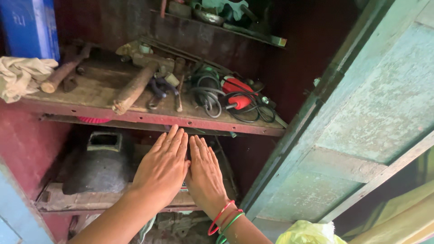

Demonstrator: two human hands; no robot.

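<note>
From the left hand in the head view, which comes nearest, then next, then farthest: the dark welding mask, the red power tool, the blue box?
From the left hand:
1. Dark welding mask, just left on the lower shelf.
2. Red power tool, upper shelf, up and right.
3. Blue box, far top-left corner.

The upper shelf (149,118) is crowded: wooden-handled hammers (134,88) and a red power tool (236,94) with coiled cord fill its front. Below, a dark welding mask (100,165) blocks the left side; open room remains at the middle, where both hands (183,169) lie flat. The open green door (361,122) closes off the right.
</note>
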